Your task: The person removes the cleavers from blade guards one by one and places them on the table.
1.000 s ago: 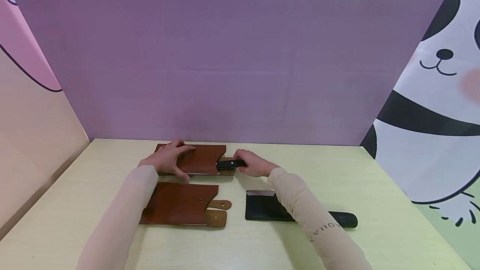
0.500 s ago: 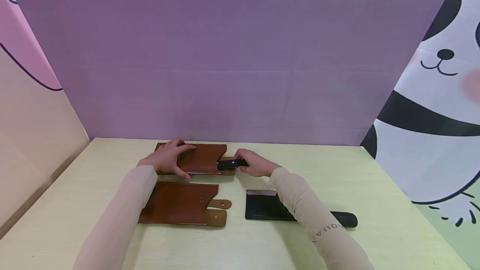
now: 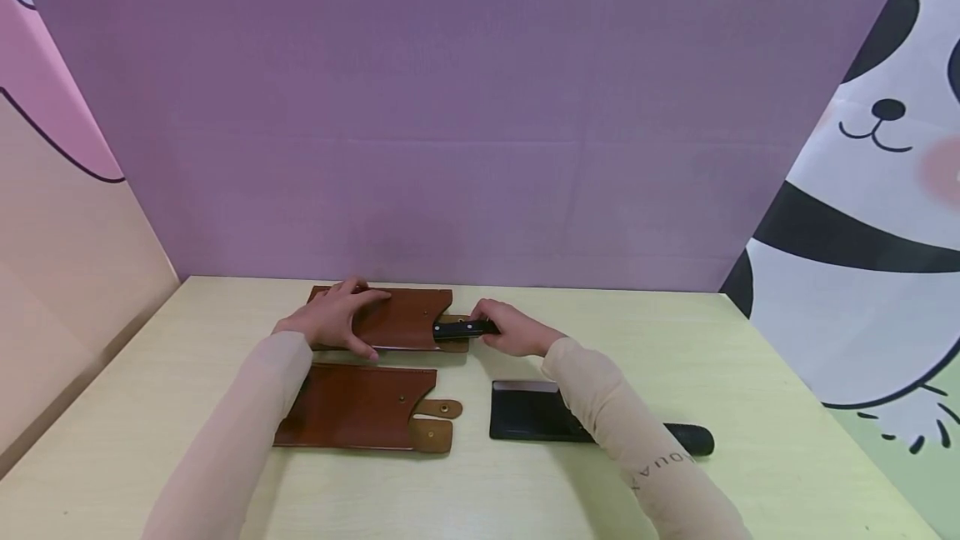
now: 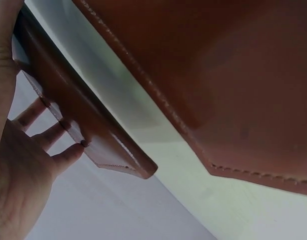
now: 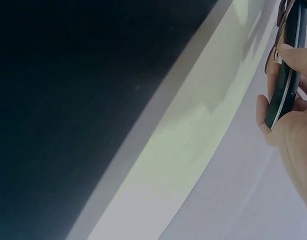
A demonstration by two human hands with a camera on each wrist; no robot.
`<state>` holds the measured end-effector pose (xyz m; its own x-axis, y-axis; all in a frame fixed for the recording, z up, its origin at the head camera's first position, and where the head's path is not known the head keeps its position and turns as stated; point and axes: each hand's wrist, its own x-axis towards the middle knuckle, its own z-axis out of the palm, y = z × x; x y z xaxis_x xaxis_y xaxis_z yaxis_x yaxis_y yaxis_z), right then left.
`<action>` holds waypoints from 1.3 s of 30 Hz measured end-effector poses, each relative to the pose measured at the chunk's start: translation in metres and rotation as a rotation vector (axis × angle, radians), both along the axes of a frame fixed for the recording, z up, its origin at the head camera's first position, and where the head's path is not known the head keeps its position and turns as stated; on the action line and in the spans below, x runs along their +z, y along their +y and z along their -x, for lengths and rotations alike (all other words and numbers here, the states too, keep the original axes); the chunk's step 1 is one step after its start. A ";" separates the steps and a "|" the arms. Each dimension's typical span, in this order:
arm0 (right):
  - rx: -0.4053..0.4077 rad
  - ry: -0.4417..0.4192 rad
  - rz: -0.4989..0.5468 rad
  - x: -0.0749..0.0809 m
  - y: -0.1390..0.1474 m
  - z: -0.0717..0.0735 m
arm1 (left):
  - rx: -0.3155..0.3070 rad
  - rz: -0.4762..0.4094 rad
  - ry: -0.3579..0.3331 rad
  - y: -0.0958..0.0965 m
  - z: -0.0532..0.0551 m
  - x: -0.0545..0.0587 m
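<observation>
Toward the back of the table lies a brown leather knife sheath (image 3: 408,319). My left hand (image 3: 333,315) rests across its left part, fingers spread to the far edge and thumb at the near edge. In the left wrist view, its fingertips (image 4: 73,152) touch the leather. A knife (image 3: 456,329) sits in the sheath with its blade hidden and its black riveted handle sticking out at the right. My right hand (image 3: 517,330) grips that handle near its end; the right wrist view shows thumb and fingers round the knife handle (image 5: 282,97).
A second brown sheath (image 3: 360,407) lies nearer the front, its strap and tab pointing right. To the right is a black-bladed cleaver (image 3: 525,415) with a black handle, partly covered by the right sleeve (image 3: 622,415). A purple backdrop (image 3: 465,123) stands behind the table.
My right hand has shifted slightly to the right along the handle, so a little more of the knife handle shows. My left hand stays on the sheath almost unmoved.
</observation>
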<state>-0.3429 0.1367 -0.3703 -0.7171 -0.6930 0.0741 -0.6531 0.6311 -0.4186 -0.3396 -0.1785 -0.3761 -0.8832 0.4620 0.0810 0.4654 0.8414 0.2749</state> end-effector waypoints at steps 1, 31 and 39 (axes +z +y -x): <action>0.000 0.001 0.003 0.000 0.000 0.000 | -0.001 0.001 0.003 0.000 0.000 0.000; -0.021 0.009 0.002 0.004 0.008 -0.007 | 0.009 0.007 0.027 -0.010 -0.007 0.004; -0.019 0.020 0.005 0.006 0.011 -0.009 | 0.014 0.000 0.027 -0.012 -0.007 0.004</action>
<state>-0.3335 0.1478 -0.3638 -0.7282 -0.6792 0.0918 -0.6496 0.6413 -0.4083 -0.3326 -0.1909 -0.3726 -0.8869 0.4498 0.1048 0.4610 0.8478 0.2622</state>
